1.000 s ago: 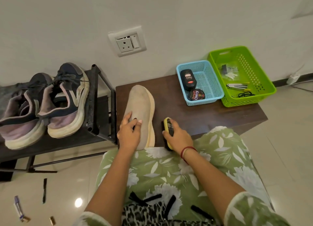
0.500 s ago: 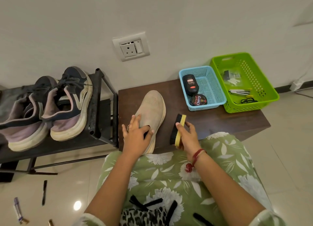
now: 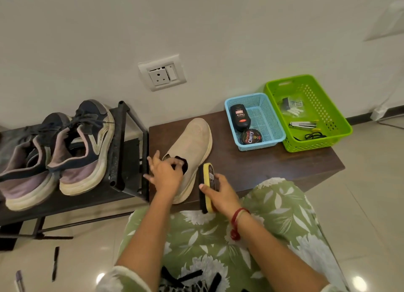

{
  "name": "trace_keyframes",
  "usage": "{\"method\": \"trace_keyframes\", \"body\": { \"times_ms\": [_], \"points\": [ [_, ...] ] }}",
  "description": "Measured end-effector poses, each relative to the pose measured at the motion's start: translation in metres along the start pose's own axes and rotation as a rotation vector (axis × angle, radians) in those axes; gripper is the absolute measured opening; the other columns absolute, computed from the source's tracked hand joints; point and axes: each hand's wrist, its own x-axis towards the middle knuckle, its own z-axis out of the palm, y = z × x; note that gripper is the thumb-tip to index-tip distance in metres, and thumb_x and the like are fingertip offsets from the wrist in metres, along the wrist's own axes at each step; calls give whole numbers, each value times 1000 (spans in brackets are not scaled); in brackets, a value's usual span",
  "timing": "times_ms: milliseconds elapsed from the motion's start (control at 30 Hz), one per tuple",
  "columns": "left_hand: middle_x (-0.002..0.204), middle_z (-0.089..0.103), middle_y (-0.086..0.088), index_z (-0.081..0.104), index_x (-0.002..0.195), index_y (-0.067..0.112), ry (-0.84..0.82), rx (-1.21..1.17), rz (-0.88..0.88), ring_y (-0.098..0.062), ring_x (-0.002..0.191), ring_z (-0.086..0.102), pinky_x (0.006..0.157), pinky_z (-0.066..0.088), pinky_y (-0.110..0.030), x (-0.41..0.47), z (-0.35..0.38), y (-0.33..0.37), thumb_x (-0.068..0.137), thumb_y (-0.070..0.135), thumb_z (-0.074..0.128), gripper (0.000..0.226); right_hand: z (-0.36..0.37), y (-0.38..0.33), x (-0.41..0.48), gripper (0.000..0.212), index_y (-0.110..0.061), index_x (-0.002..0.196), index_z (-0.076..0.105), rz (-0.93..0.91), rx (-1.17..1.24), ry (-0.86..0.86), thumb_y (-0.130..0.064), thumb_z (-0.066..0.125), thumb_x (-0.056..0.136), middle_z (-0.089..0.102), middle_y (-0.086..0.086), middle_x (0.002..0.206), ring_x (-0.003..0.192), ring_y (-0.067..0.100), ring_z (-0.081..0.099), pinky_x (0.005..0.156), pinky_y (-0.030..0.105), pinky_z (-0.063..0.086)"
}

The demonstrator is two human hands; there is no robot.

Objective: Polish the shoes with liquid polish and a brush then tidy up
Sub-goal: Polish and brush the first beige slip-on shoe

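Dark wooden bench (image 3: 262, 167) set against a pale wall carries the beige shoe (image 3: 194, 143), which lies directly under and ahead of the left hand (image 3: 165, 174), heel nearest the wrist and toe pointing away toward the wall. That hand grips the collar, some fingers hooked at the dark opening, the others splayed off its outer side. Just beside it, on the shoe's other flank, the right hand (image 3: 220, 193) is wrapped round the brush (image 3: 207, 173), thumb on the near face, fingers over the far one.

The brush stands on edge, its yellow back toward the right palm and its black bristles turned toward the shoe. Its long axis runs parallel to the shoe's, close alongside the sole but apparently not touching the upper. So the coming stroke looks like a short sideways carry from the right hand, with the left steadying.

Beyond the right hand's fingertips sits a blue basket (image 3: 260, 146) holding a black polish bottle (image 3: 240, 117) and a round tin (image 3: 251, 136) – both read "Cherry". A green basket (image 3: 317, 143) stands further out on that side; nothing in it can be read. Outside the left hand, a pair of worn sneakers (image 3: 65, 151) rests on a black rack (image 3: 122, 151)
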Motion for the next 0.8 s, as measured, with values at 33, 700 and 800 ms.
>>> {"method": "trace_keyframes", "body": {
  "times_ms": [33,700,800],
  "points": [
    [157,19,-3,71,87,25,-28,-5,87,-24,147,-1,112,-4,-60,3,-4,-5,90,19,62,11,1,-1,0,58,-23,136,40,-9,-60,1,-45,62,87,59,-3,124,110,18,58,89,29,43],
    [159,15,1,53,62,18,-225,197,311,-20,147,3,116,-4,-49,28,-17,-10,94,44,51,41,2,0,0,50,-25,126,40,-137,-224,120,-40,65,85,63,-4,108,97,21,62,78,30,48],
    [157,21,1,45,56,20,-269,220,374,-18,146,12,117,-3,-45,18,-23,-19,96,42,48,46,5,-4,0,46,-25,121,40,-241,-311,123,-40,64,84,63,-4,109,97,23,62,70,28,42]
  ]
}}
